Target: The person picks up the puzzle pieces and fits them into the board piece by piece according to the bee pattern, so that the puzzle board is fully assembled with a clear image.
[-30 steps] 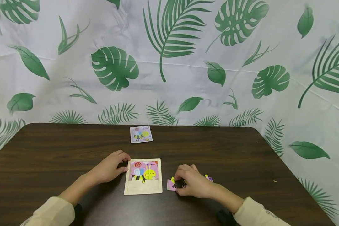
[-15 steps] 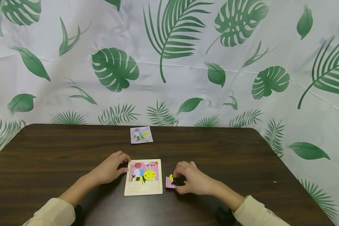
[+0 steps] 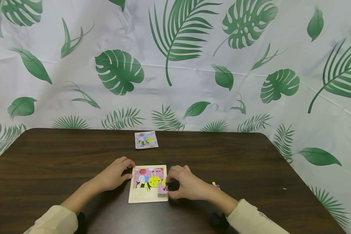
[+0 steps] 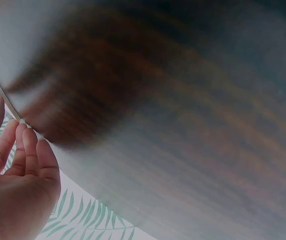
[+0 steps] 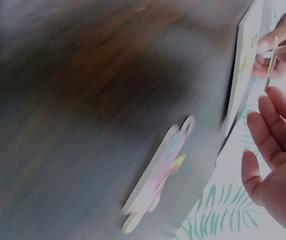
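Note:
A wooden jigsaw puzzle board (image 3: pixel 143 194) lies on the table in the head view, its upper part filled with a bee picture and its lower strip bare wood. At its left edge, the fingertips and thumb of my left hand (image 3: pixel 112 174) touch the rim; the left wrist view shows those fingers (image 4: pixel 30 150) nearly straight. My right hand (image 3: pixel 190 183) pinches a pink and yellow puzzle piece (image 3: pixel 162 189) over the board's lower right corner. Edge-on in the right wrist view, that piece (image 5: pixel 271 67) appears between thumb and fingertips, apart from the board.
Loose puzzle pieces (image 5: pixel 155 172) lie on the table in the right wrist view; the right forearm partly hides them in the head view. A bee picture card (image 3: pixel 146 140) lies behind the board. A leaf-patterned cloth (image 3: pixel 190 91) hangs beyond the dark table (image 3: pixel 76 146).
My right hand has moved left with the puzzle piece, from the table beside the board to over its lower right corner. A loose piece shows again behind the right wrist. The left hand stays put.

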`<state>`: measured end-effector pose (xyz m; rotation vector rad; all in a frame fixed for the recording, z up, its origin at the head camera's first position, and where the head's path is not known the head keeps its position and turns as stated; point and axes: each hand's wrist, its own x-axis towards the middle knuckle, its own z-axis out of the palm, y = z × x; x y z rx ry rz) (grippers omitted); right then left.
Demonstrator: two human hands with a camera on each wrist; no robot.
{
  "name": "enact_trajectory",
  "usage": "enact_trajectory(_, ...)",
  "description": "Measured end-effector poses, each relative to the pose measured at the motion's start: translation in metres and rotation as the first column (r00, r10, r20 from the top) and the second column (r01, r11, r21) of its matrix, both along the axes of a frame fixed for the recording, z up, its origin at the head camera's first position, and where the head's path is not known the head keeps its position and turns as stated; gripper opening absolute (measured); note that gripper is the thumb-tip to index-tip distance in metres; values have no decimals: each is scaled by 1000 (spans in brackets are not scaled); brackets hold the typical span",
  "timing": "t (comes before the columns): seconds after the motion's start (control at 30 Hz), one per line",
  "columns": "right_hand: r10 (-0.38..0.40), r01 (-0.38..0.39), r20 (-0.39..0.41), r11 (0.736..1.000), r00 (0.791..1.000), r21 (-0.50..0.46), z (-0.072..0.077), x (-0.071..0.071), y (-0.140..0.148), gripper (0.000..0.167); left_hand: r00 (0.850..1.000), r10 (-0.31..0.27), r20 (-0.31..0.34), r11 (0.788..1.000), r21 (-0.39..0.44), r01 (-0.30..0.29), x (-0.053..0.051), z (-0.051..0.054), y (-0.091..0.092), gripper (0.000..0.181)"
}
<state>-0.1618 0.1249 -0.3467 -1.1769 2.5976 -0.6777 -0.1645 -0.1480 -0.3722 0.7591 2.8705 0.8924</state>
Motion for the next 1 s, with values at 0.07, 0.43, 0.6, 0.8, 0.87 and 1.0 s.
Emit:
enact_trajectory(0.07, 9, -9, 4, 1000, 1000, 12, 0, 0, -6, 20, 1000, 0, 1, 1000, 1, 0, 0, 0, 0, 24)
enact_trajectory(0.43, 29, -28, -24, 997, 999, 65, 1, 1, -39, 21, 1000, -15, -21, 1000, 10, 15, 0, 0, 0, 22)
enact_trajectory(0.6, 43, -40, -39, 996, 998, 85, -3, 2, -49, 21, 999, -21, -31, 1000, 14, 21, 0, 1, 0, 21)
enact_trajectory(0.8, 64, -57, -59, 991, 996, 118, -6, 2, -59, 21, 999, -22, -28, 1000, 15, 22, 1, 1, 0, 21)
enact_trajectory(0.87, 71, -63, -67, 990, 995, 123, -6, 2, -62, 21, 999, -22, -26, 1000, 20, 22, 1, 1, 0, 21)
enact_trajectory(1.0, 83, -70, -82, 987, 993, 141, -6, 3, -66, 21, 999, -21, -26, 999, 26, 22, 2, 2, 0, 21)
